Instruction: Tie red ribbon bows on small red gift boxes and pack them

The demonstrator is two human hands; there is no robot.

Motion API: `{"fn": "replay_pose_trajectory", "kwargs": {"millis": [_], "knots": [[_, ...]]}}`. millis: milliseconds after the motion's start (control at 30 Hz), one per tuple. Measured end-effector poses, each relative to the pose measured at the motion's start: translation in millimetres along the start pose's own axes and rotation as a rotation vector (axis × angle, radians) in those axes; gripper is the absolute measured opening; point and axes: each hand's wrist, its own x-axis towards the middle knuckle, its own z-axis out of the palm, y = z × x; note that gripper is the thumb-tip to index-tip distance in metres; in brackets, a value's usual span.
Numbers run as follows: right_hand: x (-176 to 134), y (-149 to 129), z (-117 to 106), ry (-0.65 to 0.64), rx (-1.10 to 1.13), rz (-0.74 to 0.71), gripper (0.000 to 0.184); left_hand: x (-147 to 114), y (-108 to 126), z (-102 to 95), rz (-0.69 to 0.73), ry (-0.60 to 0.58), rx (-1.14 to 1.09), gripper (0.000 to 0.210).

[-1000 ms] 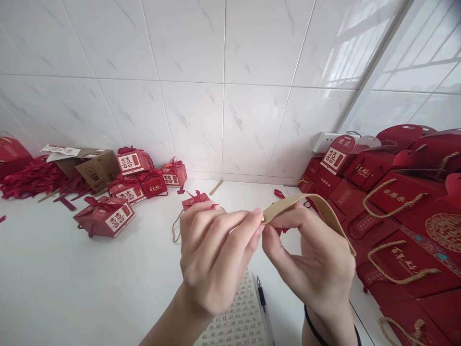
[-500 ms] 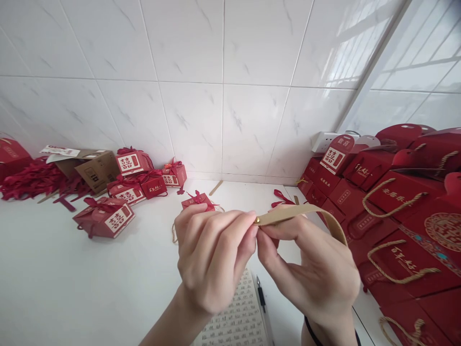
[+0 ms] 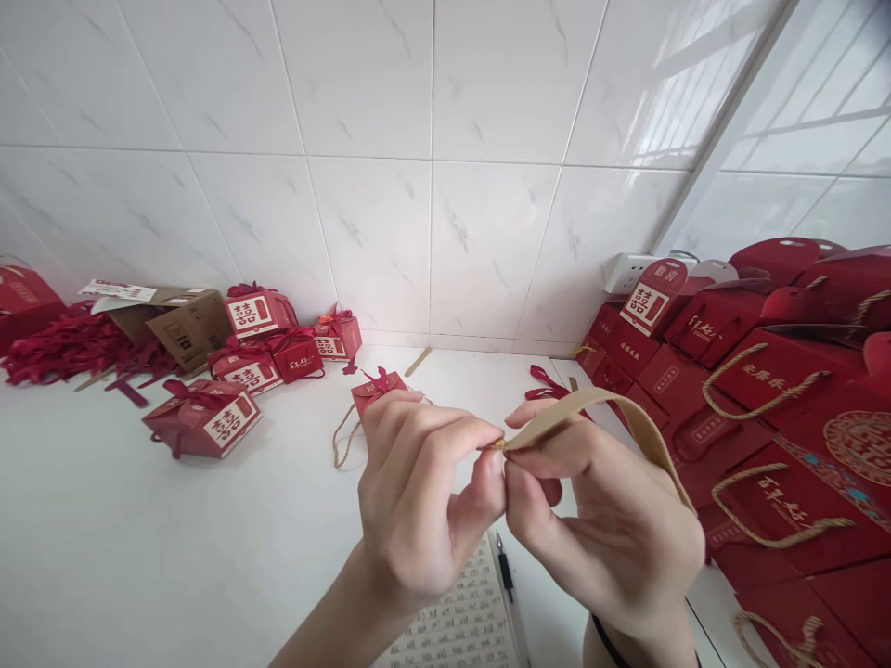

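A flat tan strap (image 3: 588, 399) arches over the back of my right hand (image 3: 613, 520), which pinches it near its end between thumb and index finger. At that end sits a small gold stud (image 3: 497, 445). My left hand (image 3: 421, 492) is closed, with thumb and index fingertips at the stud. The two hands meet fingertip to fingertip above the table. Behind the left hand is a small red box (image 3: 380, 388) with a ribbon bow and a rope handle, partly covered by my fingers.
A handwritten notebook (image 3: 463, 612) and a black pen (image 3: 505, 568) lie below my hands. Stacked red gift boxes (image 3: 780, 501) fill the right. Red boxes (image 3: 201, 422), a brown carton (image 3: 187, 334) and piled red ribbons (image 3: 66, 343) stand left. A tiled wall (image 3: 376, 241) rises behind.
Both hands have shifted slightly right and down. The left thumb has come further away from its index finger, and the gold stud has tilted, showing from the side.
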Motion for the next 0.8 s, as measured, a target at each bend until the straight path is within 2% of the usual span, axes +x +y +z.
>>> {"fn": "replay_pose_trajectory", "kwargs": {"millis": [200,300,433,667,800], "knots": [[0.4,-1.6,-2.9,-0.037,0.072,0.064,0.013,0.9,-3.0,-2.1,0.021,0.026,-0.026,0.011],[0.4,2.0,-5.8,-0.054,0.146,0.135,0.011,0.0,-4.2,-1.7,-0.025,0.030,-0.093,0.014],[0.8,7.0,-8.5,-0.035,0.112,0.231,0.015,-0.9,-3.0,-0.2,-0.084,-0.003,-0.191,0.017],[6.4,3.9,-5.6,0.013,0.061,0.044,0.016,2.6,-3.2,-1.2,-0.061,-0.012,-0.180,0.014],[8.9,2.9,-3.4,0.037,0.031,0.022,0.017,3.0,-4.9,-2.7,-0.063,-0.033,-0.162,0.014]]}}
